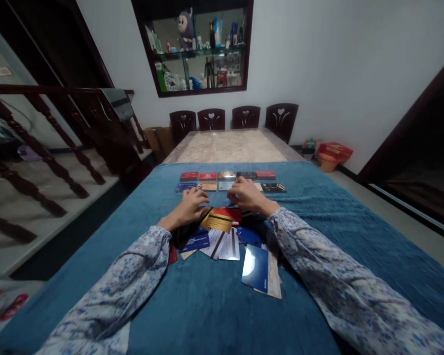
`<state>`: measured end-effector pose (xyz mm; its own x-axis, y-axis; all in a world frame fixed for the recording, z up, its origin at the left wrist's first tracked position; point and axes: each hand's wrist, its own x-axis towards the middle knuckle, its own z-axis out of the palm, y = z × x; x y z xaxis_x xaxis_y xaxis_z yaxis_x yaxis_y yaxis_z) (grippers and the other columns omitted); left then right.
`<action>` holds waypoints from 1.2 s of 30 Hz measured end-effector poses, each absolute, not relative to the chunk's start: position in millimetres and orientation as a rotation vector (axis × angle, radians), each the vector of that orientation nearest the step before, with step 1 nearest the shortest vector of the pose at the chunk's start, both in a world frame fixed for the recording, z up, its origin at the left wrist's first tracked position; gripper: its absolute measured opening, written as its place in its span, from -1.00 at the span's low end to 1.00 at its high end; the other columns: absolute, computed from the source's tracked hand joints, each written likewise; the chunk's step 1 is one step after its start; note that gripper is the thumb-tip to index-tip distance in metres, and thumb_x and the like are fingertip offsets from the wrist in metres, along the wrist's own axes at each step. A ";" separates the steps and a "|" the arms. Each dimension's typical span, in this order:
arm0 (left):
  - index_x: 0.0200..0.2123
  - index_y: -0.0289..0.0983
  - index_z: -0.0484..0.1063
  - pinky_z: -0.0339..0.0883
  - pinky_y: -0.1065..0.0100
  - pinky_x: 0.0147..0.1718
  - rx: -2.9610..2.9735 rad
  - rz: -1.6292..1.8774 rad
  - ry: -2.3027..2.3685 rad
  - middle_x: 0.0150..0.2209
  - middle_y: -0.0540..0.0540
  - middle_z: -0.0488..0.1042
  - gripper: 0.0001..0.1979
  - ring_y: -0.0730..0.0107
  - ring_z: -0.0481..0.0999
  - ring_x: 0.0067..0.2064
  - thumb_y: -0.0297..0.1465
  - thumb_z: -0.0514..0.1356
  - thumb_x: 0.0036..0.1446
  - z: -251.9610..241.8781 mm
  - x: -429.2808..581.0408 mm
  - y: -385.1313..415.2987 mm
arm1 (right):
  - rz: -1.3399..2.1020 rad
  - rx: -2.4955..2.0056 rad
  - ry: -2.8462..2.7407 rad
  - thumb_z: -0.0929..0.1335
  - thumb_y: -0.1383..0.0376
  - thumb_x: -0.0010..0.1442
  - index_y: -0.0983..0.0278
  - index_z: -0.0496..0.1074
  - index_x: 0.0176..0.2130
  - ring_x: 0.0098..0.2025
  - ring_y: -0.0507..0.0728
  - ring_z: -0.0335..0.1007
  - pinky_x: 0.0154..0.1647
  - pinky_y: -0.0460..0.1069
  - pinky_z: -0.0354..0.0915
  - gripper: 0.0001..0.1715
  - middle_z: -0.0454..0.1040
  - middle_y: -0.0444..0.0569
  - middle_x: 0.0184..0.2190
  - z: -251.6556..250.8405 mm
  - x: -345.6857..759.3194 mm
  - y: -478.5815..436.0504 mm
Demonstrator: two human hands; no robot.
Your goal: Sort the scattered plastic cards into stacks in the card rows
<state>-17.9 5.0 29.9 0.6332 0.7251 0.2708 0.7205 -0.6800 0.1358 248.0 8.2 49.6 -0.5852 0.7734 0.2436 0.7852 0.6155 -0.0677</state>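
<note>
Loose cards lie in a messy pile on the blue cloth. My left hand (191, 204) hovers at the pile's far left edge, fingers loosely bent and apart, close to a gold card (218, 222); no card shows in it. Across from it, my right hand (247, 195) reaches over the far side with bent fingers beside a pale card stack (225, 186), partly covering the front row. Whether its fingertips touch that stack is unclear. In the pile are a red card (231, 215), white striped cards (229, 245) and a dark blue card (198, 240).
Two rows of card stacks stand beyond the pile, including a red stack (265, 175) and a black stack (274, 188). A shiny blue card (255, 267) lies nearer me. The cloth (207, 305) covers the near table; chairs (246, 117) line the far end.
</note>
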 end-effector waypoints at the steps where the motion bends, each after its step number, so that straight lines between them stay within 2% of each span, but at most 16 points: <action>1: -0.14 -0.23 0.60 0.13 -0.05 0.08 2.818 0.477 1.245 0.02 -0.21 0.54 -0.81 0.02 0.34 0.10 -0.39 0.21 0.25 27.7 -19.4 2.5 | -0.060 -1.273 -2.595 0.34 0.32 0.33 0.22 0.62 -0.10 0.08 0.29 0.21 -0.09 0.11 0.05 -0.75 0.61 0.12 -0.11 49.3 246.3 5.4; 6: -0.11 -0.22 0.59 0.13 -0.04 0.10 2.779 0.485 1.194 0.02 -0.19 0.55 -0.80 0.06 0.35 0.09 -0.41 0.20 0.25 22.3 -24.3 -9.3 | 0.000 -1.210 -2.627 0.37 0.33 0.29 0.20 0.62 -0.09 0.08 0.29 0.23 -0.05 0.11 0.07 -0.76 0.61 0.09 -0.10 47.3 239.4 -7.5; 10: -0.07 -0.22 0.59 0.14 -0.03 0.11 2.743 0.399 1.149 0.03 -0.18 0.55 -0.78 0.05 0.36 0.10 -0.43 0.23 0.22 26.5 -25.4 -18.4 | 0.031 -1.149 -2.671 0.39 0.26 0.30 0.21 0.62 -0.09 0.07 0.29 0.24 -0.04 0.13 0.07 -0.78 0.61 0.09 -0.13 44.6 236.6 -16.9; 17: 0.02 -0.16 0.59 0.14 -0.07 0.17 2.729 0.352 1.049 0.08 -0.17 0.56 -0.69 0.04 0.33 0.15 -0.43 0.29 0.20 23.3 -24.3 -20.8 | -0.030 -1.082 -2.797 0.45 0.09 0.22 0.22 0.59 -0.04 0.09 0.35 0.21 -0.03 0.15 0.07 -0.63 0.58 0.12 -0.12 37.1 230.2 -25.3; 23: -0.06 -0.16 0.62 0.16 -0.12 0.18 2.714 0.330 1.025 0.09 -0.17 0.58 -0.75 -0.02 0.30 0.21 -0.45 0.30 0.19 21.7 -24.6 -20.7 | -0.037 -1.041 -2.902 0.39 0.00 0.27 0.26 0.56 0.00 0.07 0.36 0.19 -0.05 0.16 0.06 -0.53 0.55 0.16 -0.11 38.6 227.7 -27.6; 27: -0.06 -0.15 0.62 0.14 -0.16 0.19 2.693 0.310 1.017 0.08 -0.15 0.59 -0.77 -0.03 0.29 0.24 -0.42 0.31 0.20 24.3 -24.4 -22.4 | -0.013 -1.006 -2.962 0.38 0.02 0.28 0.28 0.57 -0.03 0.08 0.37 0.19 -0.05 0.15 0.06 -0.55 0.54 0.17 -0.10 43.0 226.8 -30.7; 36: 0.12 -0.12 0.55 0.10 -0.19 0.22 2.699 0.280 1.049 0.13 -0.18 0.56 -0.56 -0.08 0.24 0.28 -0.42 0.36 0.14 23.0 -25.9 -18.5 | 0.000 -0.998 -2.985 0.44 0.00 0.20 0.28 0.55 -0.01 0.04 0.35 0.20 -0.09 0.13 0.05 -0.50 0.51 0.17 -0.07 46.6 227.5 -32.4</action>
<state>-25.9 -18.5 23.0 0.7253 0.6822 0.0929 0.6377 -0.7165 0.2827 227.5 -32.4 46.6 -0.7989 0.6015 -0.0053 0.6015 0.7989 0.0019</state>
